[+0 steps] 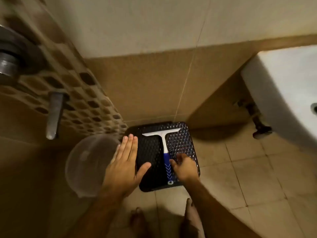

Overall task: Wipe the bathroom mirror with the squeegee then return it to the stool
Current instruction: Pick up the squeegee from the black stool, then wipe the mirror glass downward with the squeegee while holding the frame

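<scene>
Squeegee lies flat on stool between both hands. Left hand spread flat, empty; right hand loosely curled beside blue handle, apparently ungripped. Light, rigid; grasp handle.

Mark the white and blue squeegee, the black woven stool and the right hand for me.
White and blue squeegee [165, 143]: head view, on the white neck below the blade.
Black woven stool [183, 140]: head view, on bare seat weave.
Right hand [184, 166]: head view, on its back.
</scene>
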